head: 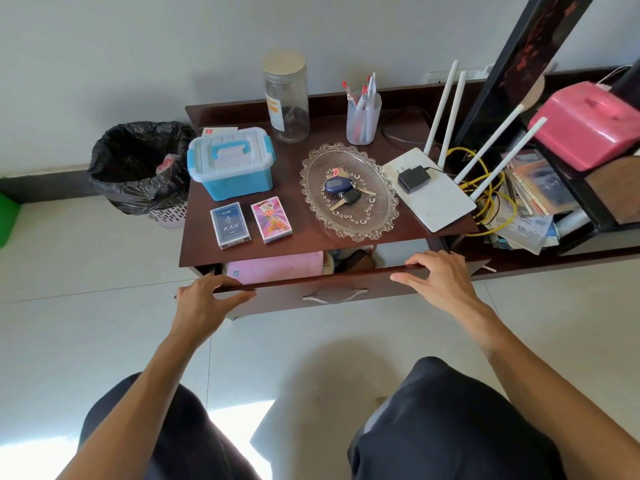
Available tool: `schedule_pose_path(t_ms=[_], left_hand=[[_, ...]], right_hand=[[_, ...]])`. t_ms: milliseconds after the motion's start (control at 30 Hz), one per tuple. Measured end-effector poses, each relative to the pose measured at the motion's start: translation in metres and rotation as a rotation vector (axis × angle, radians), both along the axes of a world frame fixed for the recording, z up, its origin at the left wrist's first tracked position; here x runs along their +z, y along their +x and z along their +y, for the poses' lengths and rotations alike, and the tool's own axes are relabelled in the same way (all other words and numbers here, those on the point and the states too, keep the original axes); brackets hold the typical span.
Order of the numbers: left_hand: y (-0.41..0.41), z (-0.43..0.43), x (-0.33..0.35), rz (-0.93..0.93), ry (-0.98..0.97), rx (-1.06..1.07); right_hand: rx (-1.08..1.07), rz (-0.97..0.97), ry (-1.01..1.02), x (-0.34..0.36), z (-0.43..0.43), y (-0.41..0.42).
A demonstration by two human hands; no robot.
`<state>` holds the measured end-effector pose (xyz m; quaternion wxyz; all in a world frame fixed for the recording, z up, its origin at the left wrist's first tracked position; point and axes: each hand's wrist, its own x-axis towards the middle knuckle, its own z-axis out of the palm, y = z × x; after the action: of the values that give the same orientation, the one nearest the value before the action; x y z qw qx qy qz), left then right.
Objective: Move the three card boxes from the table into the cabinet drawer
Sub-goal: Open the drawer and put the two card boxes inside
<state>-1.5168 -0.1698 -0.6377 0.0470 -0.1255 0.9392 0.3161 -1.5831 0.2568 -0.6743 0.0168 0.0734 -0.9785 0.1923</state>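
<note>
- Left hand (204,299) and right hand (438,275) curl over the top edge of the drawer front (332,289), gripping dark glossy wood.
- Drawer part open; pink flat item (277,268) inside, rest obscured.
- Two card boxes on tabletop (304,233): blue box (230,225), pink box (271,219), side by side, apart.
- Third box not made out.

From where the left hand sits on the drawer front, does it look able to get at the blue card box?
Probably yes. The left hand grips the drawer front, and the blue card box lies just beyond it near the tabletop's front edge, with nothing between them. It would have to let go of the drawer first.
</note>
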Motion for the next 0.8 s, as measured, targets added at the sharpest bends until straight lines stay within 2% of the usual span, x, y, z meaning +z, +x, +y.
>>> schedule_pose_path(t_ms=[400,800], left_hand=[[0.042,0.008,-0.005,0.042,0.005,0.0],[0.069,0.014,-0.004,0.002,-0.009,0.017]], right_hand=[[0.016,0.037,0.009,-0.007,0.009,0.044],[-0.01,-0.059,-0.042,-0.007,0.012,0.073]])
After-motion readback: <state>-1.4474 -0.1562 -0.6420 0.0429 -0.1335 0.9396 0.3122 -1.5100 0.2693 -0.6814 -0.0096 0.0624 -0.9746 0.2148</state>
